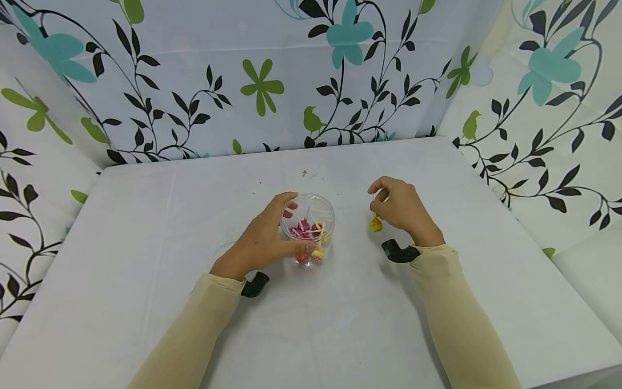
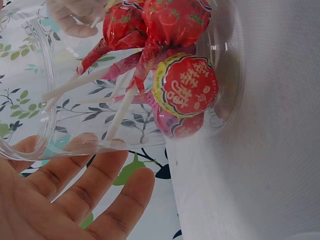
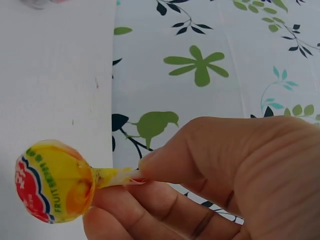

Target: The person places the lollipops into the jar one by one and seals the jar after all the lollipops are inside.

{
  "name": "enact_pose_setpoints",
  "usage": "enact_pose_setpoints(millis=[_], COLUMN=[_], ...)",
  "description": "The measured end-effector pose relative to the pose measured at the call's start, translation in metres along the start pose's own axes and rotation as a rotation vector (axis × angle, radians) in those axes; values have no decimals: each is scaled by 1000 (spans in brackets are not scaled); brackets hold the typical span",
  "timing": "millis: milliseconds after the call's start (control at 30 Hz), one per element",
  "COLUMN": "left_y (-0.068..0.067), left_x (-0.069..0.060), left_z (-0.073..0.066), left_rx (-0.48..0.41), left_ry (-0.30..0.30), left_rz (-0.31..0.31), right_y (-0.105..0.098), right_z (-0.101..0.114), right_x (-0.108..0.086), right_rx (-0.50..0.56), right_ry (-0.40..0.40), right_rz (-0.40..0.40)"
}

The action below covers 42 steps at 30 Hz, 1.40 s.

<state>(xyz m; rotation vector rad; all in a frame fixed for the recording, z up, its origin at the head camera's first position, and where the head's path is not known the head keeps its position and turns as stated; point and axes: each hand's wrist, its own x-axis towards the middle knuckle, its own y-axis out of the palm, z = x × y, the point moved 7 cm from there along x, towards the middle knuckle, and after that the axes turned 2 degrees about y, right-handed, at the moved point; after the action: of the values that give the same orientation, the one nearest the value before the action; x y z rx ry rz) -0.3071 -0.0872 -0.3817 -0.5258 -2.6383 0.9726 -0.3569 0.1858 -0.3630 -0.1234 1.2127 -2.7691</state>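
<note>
A clear jar (image 1: 332,216) stands on the white table, open at the top. Inside it are several lollipops (image 1: 303,229), red, pink and yellow, some with white sticks pointing up. My left hand (image 1: 264,232) holds the jar from its left side, thumb at the front and fingers round the back. In the left wrist view, red-wrapped lollipops (image 2: 177,22) show through the jar's wall. To the right of the jar, my right hand (image 1: 400,205) pinches a yellow lollipop (image 3: 57,182) by its stick between thumb and fingers, its wrapped head hanging downward.
The white table (image 1: 121,302) runs back to a patterned curtain (image 1: 204,65). A few dark specks (image 1: 304,173) lie behind the jar. A faint clear curved edge (image 1: 220,249) shows beside the left wrist, mostly hidden.
</note>
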Motion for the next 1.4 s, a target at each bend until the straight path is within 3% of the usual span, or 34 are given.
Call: enact_pose_setpoints(millis=[400, 800, 1400], left_y=[0, 0, 0], left_x=[-1, 0, 0], left_z=[1, 2, 2], left_rx=[-6, -7, -2], left_ry=[-5, 4, -8], left_rz=[1, 0, 2], right_y=[-5, -7, -19], right_z=[10, 16, 50], right_x=[-2, -4, -20], right_rx=[86, 146, 436], right_ry=[-65, -80, -242], right_rz=[-97, -133, -249])
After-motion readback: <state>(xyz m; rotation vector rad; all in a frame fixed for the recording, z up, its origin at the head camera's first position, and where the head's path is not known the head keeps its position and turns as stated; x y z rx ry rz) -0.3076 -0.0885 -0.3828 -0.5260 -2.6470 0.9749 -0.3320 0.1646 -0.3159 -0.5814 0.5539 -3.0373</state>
